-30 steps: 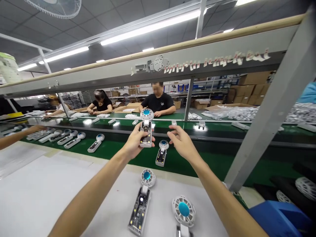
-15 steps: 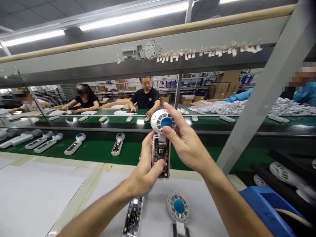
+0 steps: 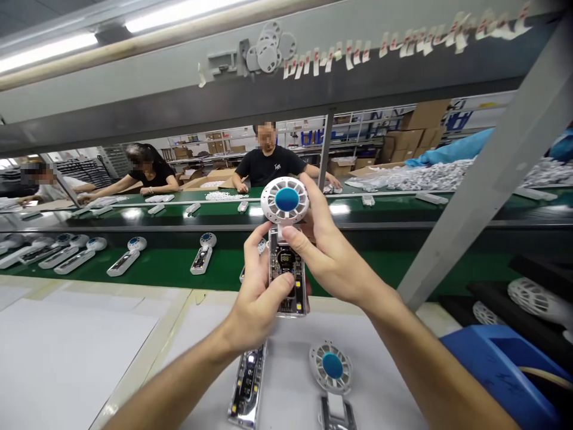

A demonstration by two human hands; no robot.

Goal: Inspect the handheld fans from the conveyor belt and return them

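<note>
Held: one handheld fan (image 3: 286, 278), white round grille, blue hub, clear plastic body, lifted above the far edge of the white bench (image 3: 80, 358).
Left hand (image 3: 255, 304): closed around the clear body.
Right hand (image 3: 331, 257): closed on the grille and neck.
Bench: two more fans (image 3: 330, 365) at the near edge.
Green conveyor belt (image 3: 156, 275): about seven fans, far-left ones overlapping.
Progress: all visible fans have heads fitted; what remains, cannot tell.

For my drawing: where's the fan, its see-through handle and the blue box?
Handheld fan (image 3: 286, 199), head view, on its blue hub.
See-through handle (image 3: 289, 266), head view, on its circuit board.
Blue plastic box (image 3: 492, 364), head view, on its top.
</note>
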